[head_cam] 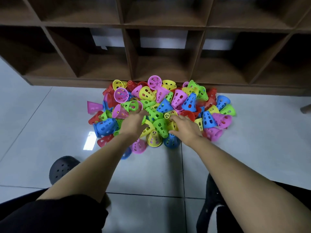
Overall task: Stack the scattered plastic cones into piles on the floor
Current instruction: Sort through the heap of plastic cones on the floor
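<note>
A loose heap of perforated plastic cones (161,106) in pink, yellow, green, blue and red lies on the floor against the foot of a shelf unit. Both my hands are in the near middle of the heap. My left hand (134,123) curls its fingers and thumb round the edge of a green cone (144,119), most of which is hidden by the hand. My right hand (186,126) lies over a yellow cone (173,126) with its fingers stretched toward another yellow cone (169,115). A large green cone (160,126) sits between the two hands.
A dark wooden shelf unit (161,52) with open compartments stands right behind the heap. Grey floor tiles (50,118) spread to the left, right and front. My dark shoes (62,169) (213,199) and black-clad knees are at the bottom.
</note>
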